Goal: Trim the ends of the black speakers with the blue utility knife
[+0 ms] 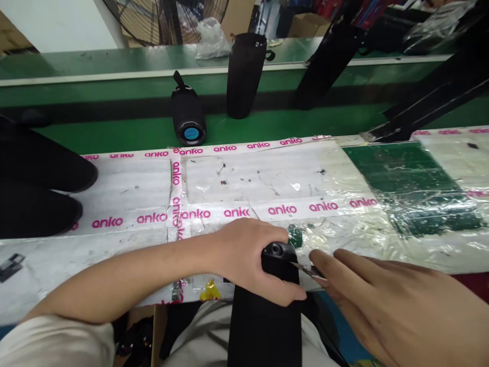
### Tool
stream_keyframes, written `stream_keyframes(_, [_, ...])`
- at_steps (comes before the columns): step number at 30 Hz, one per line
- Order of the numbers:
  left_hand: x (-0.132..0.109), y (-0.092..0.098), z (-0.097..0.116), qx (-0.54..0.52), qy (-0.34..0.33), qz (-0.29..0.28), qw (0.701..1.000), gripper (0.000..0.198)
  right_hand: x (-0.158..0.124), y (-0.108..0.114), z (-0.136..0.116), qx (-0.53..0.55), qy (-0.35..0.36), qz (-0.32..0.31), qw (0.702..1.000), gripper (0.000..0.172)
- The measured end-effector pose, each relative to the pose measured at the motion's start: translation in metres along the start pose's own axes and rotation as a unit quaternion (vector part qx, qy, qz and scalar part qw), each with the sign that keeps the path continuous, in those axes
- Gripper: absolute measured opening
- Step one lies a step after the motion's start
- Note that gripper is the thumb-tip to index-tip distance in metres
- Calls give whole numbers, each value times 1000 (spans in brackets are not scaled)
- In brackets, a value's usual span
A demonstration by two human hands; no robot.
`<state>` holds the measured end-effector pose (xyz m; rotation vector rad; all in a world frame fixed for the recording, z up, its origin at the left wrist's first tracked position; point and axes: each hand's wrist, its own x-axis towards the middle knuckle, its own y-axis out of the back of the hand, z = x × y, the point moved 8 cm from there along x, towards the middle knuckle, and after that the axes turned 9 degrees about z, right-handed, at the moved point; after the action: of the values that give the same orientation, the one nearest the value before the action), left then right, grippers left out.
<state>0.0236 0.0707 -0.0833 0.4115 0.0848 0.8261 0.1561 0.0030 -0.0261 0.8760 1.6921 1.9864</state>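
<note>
My left hand (244, 260) is wrapped round the upper end of a long black speaker body (265, 329), which stands over my lap at the table's front edge. Its black end cap (278, 250) faces up and has a round hole. My right hand (393, 300) pinches a thin pointed metal tool (311, 270), possibly tweezers or a blade. The tool's tip points left and meets the edge of the cap. The fingers of my right hand partly hide the tool, so its exact kind does not show.
Beyond the taped white tabletop (252, 178) lies a green conveyor belt (133, 132). On it stand a small black speaker (188, 114) with a blue end and a tall black sleeve (245, 76). Several black tubes (42, 209) lie at left. A yellow piece (210, 290) sits near the front edge.
</note>
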Motion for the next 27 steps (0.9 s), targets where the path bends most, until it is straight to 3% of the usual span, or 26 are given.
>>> stream_keyframes(7, [0, 2, 0, -3, 0, 4, 1000, 58, -3, -14, -8, 1, 66, -34, 997, 53])
stream_keyframes(15, [-1, 0, -1, -19, 12, -19, 1000, 55, 1, -21, -4, -48, -41, -30, 998, 36])
stream_keyframes(21, [-1, -4, -3, -9, 29, -4, 1000, 55, -2, -25, -3, -36, -48, -57, 997, 32])
stream_keyframes(27, [0, -8, -3, -4, 67, 6, 998, 57, 2, -24, -3, 54, -23, -78, 995, 44])
